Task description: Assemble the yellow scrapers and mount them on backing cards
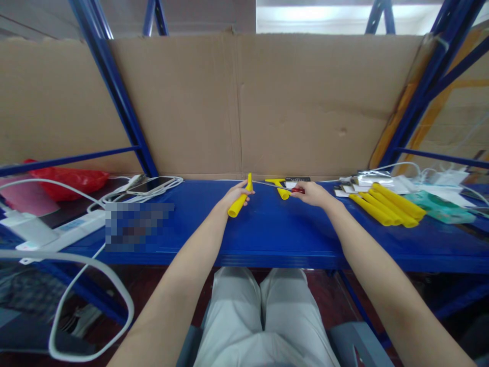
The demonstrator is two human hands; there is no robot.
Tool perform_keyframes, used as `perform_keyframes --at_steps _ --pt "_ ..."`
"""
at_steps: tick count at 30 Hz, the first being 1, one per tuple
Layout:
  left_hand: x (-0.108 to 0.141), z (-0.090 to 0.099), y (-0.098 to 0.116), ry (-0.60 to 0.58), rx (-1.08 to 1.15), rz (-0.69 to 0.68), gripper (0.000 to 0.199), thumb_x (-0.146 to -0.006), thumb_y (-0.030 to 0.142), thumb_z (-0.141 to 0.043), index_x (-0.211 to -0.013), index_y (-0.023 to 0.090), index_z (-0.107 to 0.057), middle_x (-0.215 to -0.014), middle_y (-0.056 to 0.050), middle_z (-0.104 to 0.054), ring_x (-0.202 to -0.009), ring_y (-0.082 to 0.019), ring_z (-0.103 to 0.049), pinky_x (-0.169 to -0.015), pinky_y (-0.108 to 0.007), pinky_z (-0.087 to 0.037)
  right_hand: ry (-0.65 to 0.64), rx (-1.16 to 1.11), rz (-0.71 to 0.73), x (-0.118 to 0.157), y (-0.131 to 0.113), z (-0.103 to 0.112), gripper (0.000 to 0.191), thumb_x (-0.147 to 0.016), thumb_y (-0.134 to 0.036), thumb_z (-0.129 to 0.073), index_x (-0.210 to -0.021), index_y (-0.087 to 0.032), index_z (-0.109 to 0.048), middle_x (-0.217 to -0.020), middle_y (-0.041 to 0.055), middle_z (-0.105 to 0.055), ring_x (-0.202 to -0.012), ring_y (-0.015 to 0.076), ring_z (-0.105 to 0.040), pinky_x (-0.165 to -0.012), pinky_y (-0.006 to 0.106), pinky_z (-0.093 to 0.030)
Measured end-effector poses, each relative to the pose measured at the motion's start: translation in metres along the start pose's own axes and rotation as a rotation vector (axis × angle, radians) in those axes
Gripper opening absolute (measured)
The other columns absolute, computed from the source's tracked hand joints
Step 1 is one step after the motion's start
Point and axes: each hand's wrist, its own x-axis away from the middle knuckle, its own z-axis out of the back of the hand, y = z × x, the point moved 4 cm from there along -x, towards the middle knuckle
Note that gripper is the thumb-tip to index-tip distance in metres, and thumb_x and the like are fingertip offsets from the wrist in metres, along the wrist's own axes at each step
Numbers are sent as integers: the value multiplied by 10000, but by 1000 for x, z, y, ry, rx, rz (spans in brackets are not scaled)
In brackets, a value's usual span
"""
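My left hand (234,193) is closed around a yellow plastic handle (237,205) with a crosspiece at its far end, raised over the blue table. The handle's open round end faces me. In my right hand (314,194) is a screwdriver (297,190) with a dark red grip. Its thin metal shaft points left, and the tip reaches the head of the yellow handle; whether it touches a screw there is too small to tell. Between my hands, farther back, a second yellow T-shaped handle (283,192) lies on the table beside a small black box (297,180).
Several yellow tubular handles (390,206) lie at right, near a green plastic bag (439,206) and white papers. To the left are a white power strip (72,232), a phone (155,185), cables and a red bag (72,183). Cardboard (183,107) walls the back between blue posts.
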Motion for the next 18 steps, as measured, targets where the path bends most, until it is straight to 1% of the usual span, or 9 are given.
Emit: perform_keyframes --at_steps 3,6,11,15,18 --pt "0 0 0 3 3 -7 788 -764 -16 -483 -1463 227 -212 -836 -46 -646 -405 -48 -459 -360 -162 -348 52 28 -27 -1 -1 1 166 -771 -342 -608 -874 -216 -576 -825 59 -686 -741 198 -612 -585 254 -366" --pt "-1 0 0 1 3 -9 787 -764 9 -516 -1458 236 -224 -821 -41 -647 -405 -49 -461 -356 -158 -348 109 74 -64 0 -3 4 194 -747 -329 -630 -895 -231 -553 -801 49 -681 -717 201 -608 -560 252 -350" --pt "-3 1 -1 -8 -3 -10 791 -766 13 -514 -1461 243 -217 -837 -45 -650 -405 -49 -463 -355 -159 -348 107 97 -78 2 -6 7 136 -764 -330 -606 -830 -221 -559 -799 65 -683 -737 215 -617 -567 262 -346" --pt "-5 3 -2 -5 0 -12 797 -765 53 -558 -1460 252 -223 -847 -47 -654 -408 -45 -462 -358 -155 -349 104 78 -50 3 -6 8 141 -766 -354 -604 -785 -215 -588 -798 70 -685 -744 218 -621 -581 271 -357" --pt "-5 3 -2 -4 0 -10 800 -760 32 -540 -1461 242 -217 -846 -48 -651 -409 -49 -466 -358 -158 -349 88 60 -28 2 -5 6 141 -771 -355 -596 -760 -215 -600 -763 61 -679 -715 205 -615 -573 266 -358"
